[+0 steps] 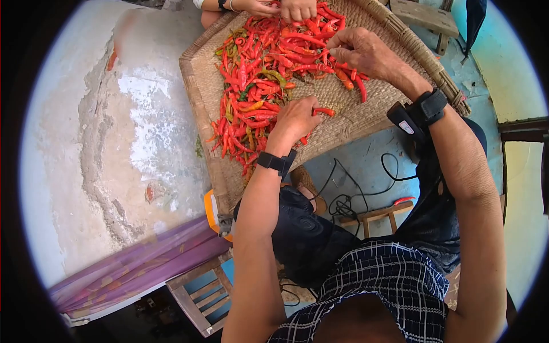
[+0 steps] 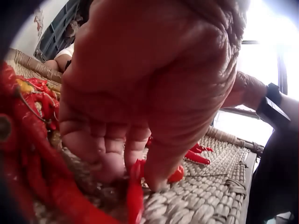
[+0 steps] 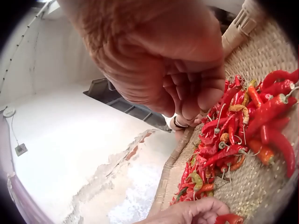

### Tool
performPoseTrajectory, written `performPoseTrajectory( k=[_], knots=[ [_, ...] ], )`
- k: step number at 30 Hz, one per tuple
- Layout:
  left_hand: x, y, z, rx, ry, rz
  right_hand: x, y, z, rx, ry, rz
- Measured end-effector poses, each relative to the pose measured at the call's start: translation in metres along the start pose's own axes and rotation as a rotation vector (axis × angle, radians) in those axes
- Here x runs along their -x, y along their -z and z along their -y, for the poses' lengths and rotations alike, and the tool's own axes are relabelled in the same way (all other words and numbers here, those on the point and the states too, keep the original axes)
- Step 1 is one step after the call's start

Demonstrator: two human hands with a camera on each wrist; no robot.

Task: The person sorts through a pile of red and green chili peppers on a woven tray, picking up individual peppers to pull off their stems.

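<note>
Many red chili peppers (image 1: 251,106), with some green and orange ones, lie heaped on a woven tray (image 1: 357,117). Over the tray's near part, my left hand (image 1: 294,120) pinches a red chili pepper (image 1: 324,111) between thumb and fingers. The left wrist view shows this pepper (image 2: 135,193) at the fingertips, close over the weave. My right hand (image 1: 366,54) hovers by the right side of the heap, fingers loosely bent. In the right wrist view its bent fingers (image 3: 212,99) show no pepper between them.
Another person's hands (image 1: 298,8) work at the heap's far end. A worn wall (image 1: 143,114) stands left of the tray. Below are black cables (image 1: 343,206) and a small wooden stool (image 1: 377,214) with a red pepper on it. A wooden bench (image 1: 423,17) stands behind at right.
</note>
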State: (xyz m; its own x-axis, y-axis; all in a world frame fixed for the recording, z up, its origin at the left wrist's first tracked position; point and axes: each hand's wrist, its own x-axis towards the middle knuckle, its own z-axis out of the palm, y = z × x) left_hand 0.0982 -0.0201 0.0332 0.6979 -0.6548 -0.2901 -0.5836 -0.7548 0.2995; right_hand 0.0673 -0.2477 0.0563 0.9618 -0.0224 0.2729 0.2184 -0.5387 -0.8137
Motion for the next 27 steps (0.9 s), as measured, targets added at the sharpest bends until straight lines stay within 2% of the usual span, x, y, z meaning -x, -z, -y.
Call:
performPoseTrajectory(
  k=[3, 5, 6, 8, 10, 12, 14, 15, 17, 19, 22, 25, 27],
  knots=[
    [-0.001, 0.001, 0.003, 0.014, 0.039, -0.007, 0.000, -0.004, -0.002, -0.009, 0.038, 0.026],
    [-0.007, 0.015, 0.007, 0.263, 0.172, -0.092, 0.000, -0.004, 0.000, -0.014, 0.042, 0.029],
    [-0.010, 0.021, 0.010, 0.260, 0.172, -0.091, 0.000, -0.005, 0.001, -0.017, 0.046, 0.034],
    [-0.015, 0.036, 0.013, 1.315, 0.036, -0.391, 0.000, -0.006, 0.001, -0.022, 0.036, 0.026],
    [-0.017, 0.053, 0.015, 1.431, -0.037, -0.659, 0.000, -0.007, 0.000, -0.024, 0.029, 0.020],
    [-0.014, 0.061, 0.036, 1.411, -0.043, -0.690, 0.000, -0.008, -0.001, 0.011, 0.043, 0.008],
    [-0.023, 0.049, 0.080, 0.616, 0.027, -0.677, 0.002, -0.006, 0.001, 0.024, 0.050, 0.017],
    [-0.021, 0.047, 0.083, 0.615, 0.027, -0.679, 0.003, -0.005, 0.002, 0.038, 0.053, 0.028],
    [-0.011, 0.043, 0.086, -0.160, 0.332, -0.327, 0.004, -0.005, -0.001, 0.048, 0.085, 0.027],
    [-0.006, 0.030, 0.083, -0.154, 0.336, -0.354, 0.004, -0.007, -0.001, 0.055, 0.114, 0.024],
    [-0.006, 0.019, 0.077, -0.128, 0.303, -0.424, 0.003, -0.009, 0.000, 0.049, 0.066, 0.040],
    [-0.014, 0.019, 0.071, -0.125, 0.282, -0.378, 0.003, -0.013, 0.000, 0.041, 0.139, 0.049],
    [-0.017, 0.016, 0.064, -0.355, 0.266, -0.268, 0.004, -0.010, 0.007, 0.034, 0.044, 0.123]
  ],
)
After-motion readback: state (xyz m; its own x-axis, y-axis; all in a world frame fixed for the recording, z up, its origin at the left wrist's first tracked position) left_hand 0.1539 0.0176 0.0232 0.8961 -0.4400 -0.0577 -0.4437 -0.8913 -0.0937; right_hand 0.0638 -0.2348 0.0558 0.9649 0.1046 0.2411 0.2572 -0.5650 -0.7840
